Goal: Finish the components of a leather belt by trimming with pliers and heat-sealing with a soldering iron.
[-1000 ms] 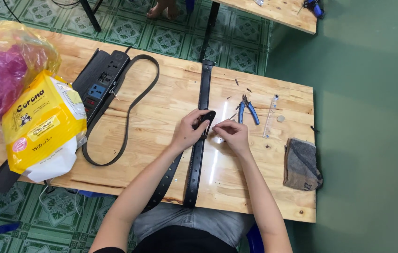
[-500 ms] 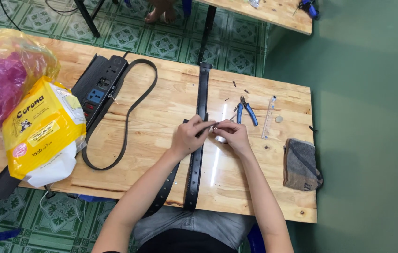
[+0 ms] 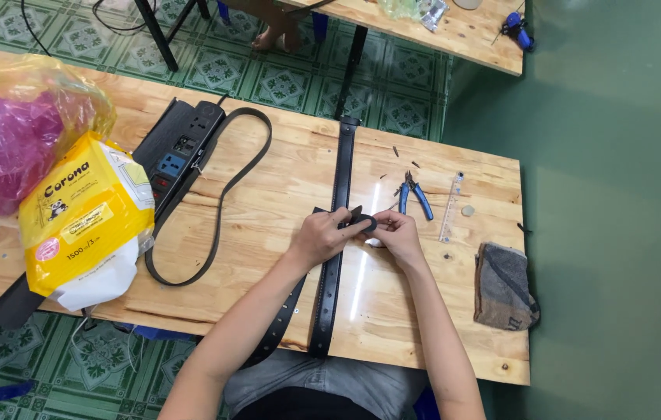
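A big yellow package with a white bottom lies on the left side of the wooden table. It has a small pink round sticker and a yellow label. Behind it sits a see-through yellow bag with pink stuff inside. A long black belt lies straight across the middle of the table. The left hand and the right hand meet right on top of it. Both pinch a small black loop between their fingertips. Blue pliers lie just behind the right hand. A grey cloth rests near the right edge.
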